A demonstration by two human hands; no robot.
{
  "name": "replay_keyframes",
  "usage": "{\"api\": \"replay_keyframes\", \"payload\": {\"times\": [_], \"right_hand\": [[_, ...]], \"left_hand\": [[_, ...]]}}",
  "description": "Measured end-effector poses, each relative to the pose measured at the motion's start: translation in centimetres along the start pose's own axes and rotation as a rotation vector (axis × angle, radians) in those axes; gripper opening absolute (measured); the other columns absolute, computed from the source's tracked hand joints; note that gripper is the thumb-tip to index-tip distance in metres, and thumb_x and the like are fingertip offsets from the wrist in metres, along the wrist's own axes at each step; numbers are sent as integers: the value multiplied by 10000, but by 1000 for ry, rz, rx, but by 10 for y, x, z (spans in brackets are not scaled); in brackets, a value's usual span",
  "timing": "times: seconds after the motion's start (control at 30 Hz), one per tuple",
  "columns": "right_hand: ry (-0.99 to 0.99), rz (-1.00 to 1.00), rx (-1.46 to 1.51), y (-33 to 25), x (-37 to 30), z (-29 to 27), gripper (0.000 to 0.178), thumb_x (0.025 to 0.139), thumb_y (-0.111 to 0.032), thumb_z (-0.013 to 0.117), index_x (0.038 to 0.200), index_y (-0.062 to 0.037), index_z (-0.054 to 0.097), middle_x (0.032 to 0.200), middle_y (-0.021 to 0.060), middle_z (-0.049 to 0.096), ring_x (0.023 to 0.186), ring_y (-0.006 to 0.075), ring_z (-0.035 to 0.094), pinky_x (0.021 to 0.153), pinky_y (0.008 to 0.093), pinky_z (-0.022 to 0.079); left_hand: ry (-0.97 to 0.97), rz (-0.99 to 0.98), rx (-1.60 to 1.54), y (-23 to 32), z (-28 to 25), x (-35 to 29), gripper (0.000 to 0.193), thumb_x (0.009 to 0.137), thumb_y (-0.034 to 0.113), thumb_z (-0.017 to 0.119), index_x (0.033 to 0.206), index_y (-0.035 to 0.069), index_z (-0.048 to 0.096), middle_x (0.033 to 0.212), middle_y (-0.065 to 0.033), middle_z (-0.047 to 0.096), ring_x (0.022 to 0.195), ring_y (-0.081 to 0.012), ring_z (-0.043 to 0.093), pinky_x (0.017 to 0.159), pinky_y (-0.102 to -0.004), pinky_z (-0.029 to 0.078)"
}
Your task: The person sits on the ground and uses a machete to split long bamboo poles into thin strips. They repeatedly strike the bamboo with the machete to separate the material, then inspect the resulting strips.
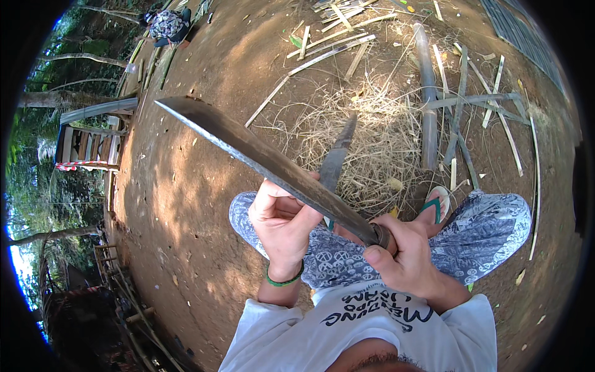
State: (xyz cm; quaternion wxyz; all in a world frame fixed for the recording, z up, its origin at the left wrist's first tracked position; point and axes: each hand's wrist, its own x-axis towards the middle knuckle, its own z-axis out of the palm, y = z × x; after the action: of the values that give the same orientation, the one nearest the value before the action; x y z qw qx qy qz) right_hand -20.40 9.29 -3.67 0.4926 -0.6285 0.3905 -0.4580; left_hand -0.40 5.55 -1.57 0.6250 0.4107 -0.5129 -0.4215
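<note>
A large machete (242, 149) with a broad, worn blade crosses in front of me, its tip toward the far left. My right hand (403, 254) is closed round its handle, where a dark collar meets the blade. Partway along the blade, my left hand (285, 217) has its fingers curled and its thumb against the metal. Beyond the blade is a dark, tapering piece (338, 158) with a pointed end; its near end is hidden, and I cannot tell its kind or whether a hand touches it.
Thin shavings (365, 149) lie heaped beyond my bent legs. A bamboo pole (426, 93) lies to their right, near crossed strips (462, 105). More split strips (334, 43) are scattered farther off. Another person (168, 26) crouches at the far left, and a small shelter (92, 146) stands left.
</note>
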Motion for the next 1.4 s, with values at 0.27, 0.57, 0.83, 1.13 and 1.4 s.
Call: {"api": "replay_keyframes", "payload": {"times": [0.27,0.57,0.83,1.13,1.4], "right_hand": [[-6,-68,-164,-7,-5,-12,502,856,-396,763,1016,58,619,615,131,613,522,286,653,504,367,501],[-4,-44,-207,-13,-6,-15,501,841,-385,780,1025,53,622,692,145,654,575,294,681,518,370,520],[10,-61,-240,-11,-9,-16,505,846,-369,777,1060,65,632,724,149,675,592,287,692,519,364,523],[17,-10,-218,-11,-10,-17,505,862,-375,763,1082,62,642,640,111,631,529,247,654,482,342,490],[14,-32,-261,-13,-12,-20,488,851,-369,772,1066,48,639,666,113,640,551,260,666,491,364,498]], "left_hand": [[15,126,255,0,16,-1,166,784,-73,702,924,-37,621,962,-160,635,761,-217,697,685,-347,617],[40,129,223,-1,20,-1,128,810,-47,699,904,-37,612,958,-155,625,756,-208,689,671,-341,613],[75,76,116,0,25,-4,200,806,-14,744,960,-60,624,951,-153,645,785,-247,725,716,-359,638],[83,41,74,-4,18,-7,276,804,13,773,1022,-71,625,992,-184,683,776,-274,738,707,-375,645],[103,77,59,-3,26,-5,225,786,-5,778,954,-90,656,949,-183,666,758,-261,736,689,-350,650]]}}
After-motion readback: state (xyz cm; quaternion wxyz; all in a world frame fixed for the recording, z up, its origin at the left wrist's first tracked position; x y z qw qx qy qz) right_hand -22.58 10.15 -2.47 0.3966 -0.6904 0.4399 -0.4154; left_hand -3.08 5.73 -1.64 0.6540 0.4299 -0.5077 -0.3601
